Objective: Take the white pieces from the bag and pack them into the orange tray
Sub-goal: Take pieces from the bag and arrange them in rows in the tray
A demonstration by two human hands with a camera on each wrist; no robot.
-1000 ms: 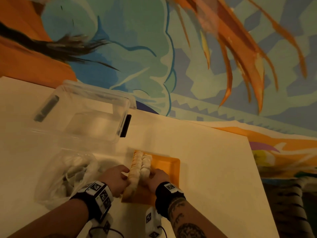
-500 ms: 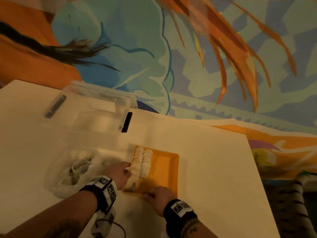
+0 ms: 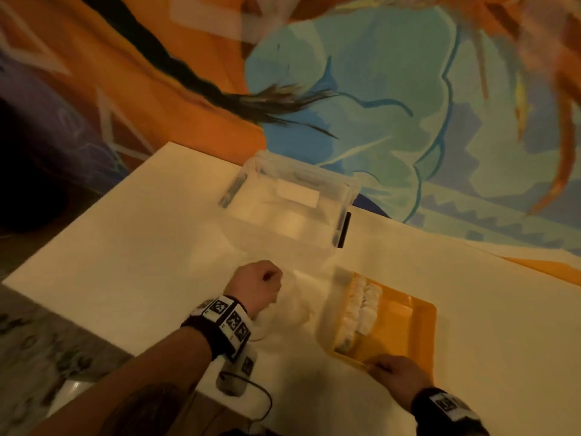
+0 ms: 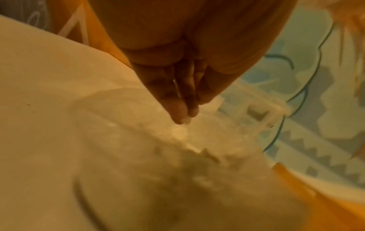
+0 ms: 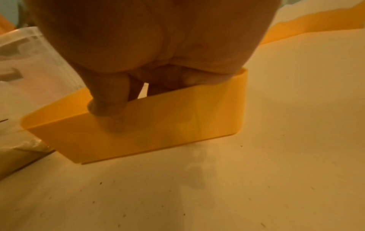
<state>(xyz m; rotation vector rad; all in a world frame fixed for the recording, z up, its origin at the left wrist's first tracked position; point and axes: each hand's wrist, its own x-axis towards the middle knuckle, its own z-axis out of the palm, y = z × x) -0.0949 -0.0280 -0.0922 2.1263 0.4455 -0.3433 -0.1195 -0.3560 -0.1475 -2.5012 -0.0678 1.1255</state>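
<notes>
The orange tray (image 3: pixel 405 325) lies on the white table, with two rows of white pieces (image 3: pixel 360 309) packed along its left side. My right hand (image 3: pixel 393 372) grips the tray's near wall (image 5: pixel 177 121), thumb (image 5: pixel 106 107) outside and fingers inside. Left of the tray lies the clear plastic bag (image 3: pixel 292 306), blurred, with pale pieces inside (image 4: pixel 177 179). My left hand (image 3: pixel 254 287) is curled over the bag's far left part. Its fingertips (image 4: pixel 181 115) are brought together and pinch the plastic film.
An open clear plastic box (image 3: pixel 292 202) with a black latch (image 3: pixel 344 229) stands behind the bag and tray. The table's left edge (image 3: pixel 78 240) runs diagonally, and its near edge lies under my left forearm. A painted wall rises behind the table.
My left hand left the rows in the tray and moved left onto the bag. My right hand drew back from the pieces to the tray's near wall. The head view swung left.
</notes>
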